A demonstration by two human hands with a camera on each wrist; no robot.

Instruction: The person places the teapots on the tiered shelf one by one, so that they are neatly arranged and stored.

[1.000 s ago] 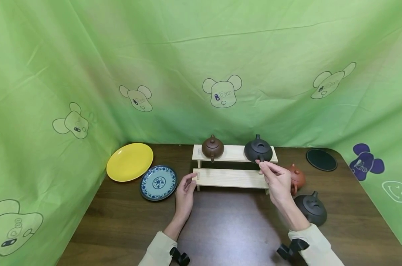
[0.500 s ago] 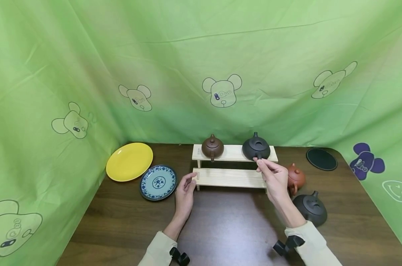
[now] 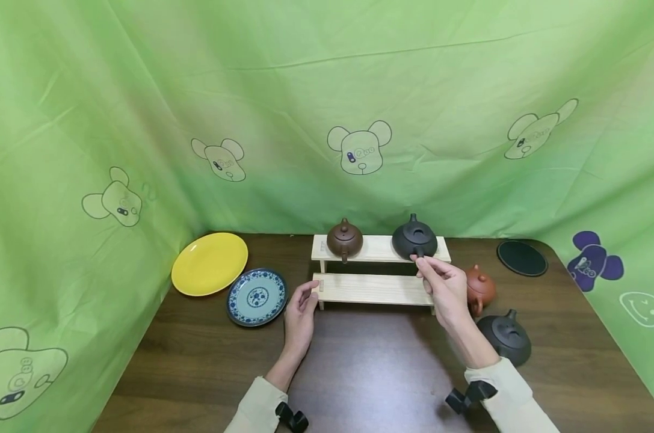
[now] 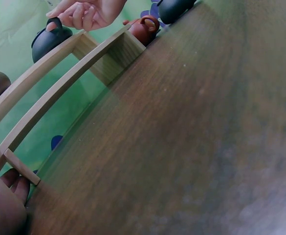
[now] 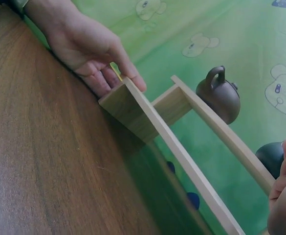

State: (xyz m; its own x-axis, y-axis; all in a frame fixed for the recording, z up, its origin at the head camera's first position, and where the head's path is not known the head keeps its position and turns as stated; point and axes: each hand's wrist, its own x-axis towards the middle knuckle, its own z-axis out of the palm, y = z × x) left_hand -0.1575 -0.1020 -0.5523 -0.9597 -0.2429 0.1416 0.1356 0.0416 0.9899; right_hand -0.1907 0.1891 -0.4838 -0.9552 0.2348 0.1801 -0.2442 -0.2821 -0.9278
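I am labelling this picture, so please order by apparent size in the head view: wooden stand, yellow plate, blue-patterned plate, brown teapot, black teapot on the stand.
1. Wooden stand
2. Yellow plate
3. Blue-patterned plate
4. Black teapot on the stand
5. Brown teapot

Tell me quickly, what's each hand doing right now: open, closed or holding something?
Left hand: holding the left end of the lower shelf.
Right hand: holding the black pot on the upper shelf.
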